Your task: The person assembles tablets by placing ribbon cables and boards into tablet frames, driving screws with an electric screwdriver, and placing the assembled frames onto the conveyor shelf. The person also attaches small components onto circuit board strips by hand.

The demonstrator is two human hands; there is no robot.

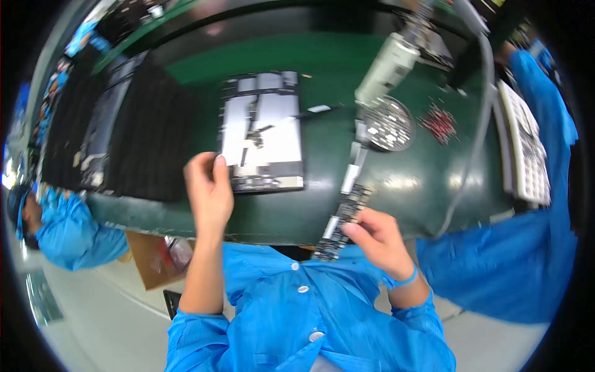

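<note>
The coat (pixel 273 328) is bright blue, with round white buttons (pixel 303 289) and wrinkly sleeves (pixel 198 335). A blue band (pixel 405 279) hugs the right wrist (pixel 398 267). The left hand (pixel 211 193) and right hand (pixel 378 239) are bare.

It was an electronics assembly workshop: a green workbench (pixel 273 214) carried an opened flat device (pixel 266 121) at eleven o'clock, a circuit board (pixel 339 224) showed at four, and a blue-smocked worker (pixel 77 232) at nine.

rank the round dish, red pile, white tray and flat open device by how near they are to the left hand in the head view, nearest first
1. Flat open device, right beside the left hand
2. Round dish, well to the right
3. Red pile, just right of the dish
4. White tray, far right
</note>
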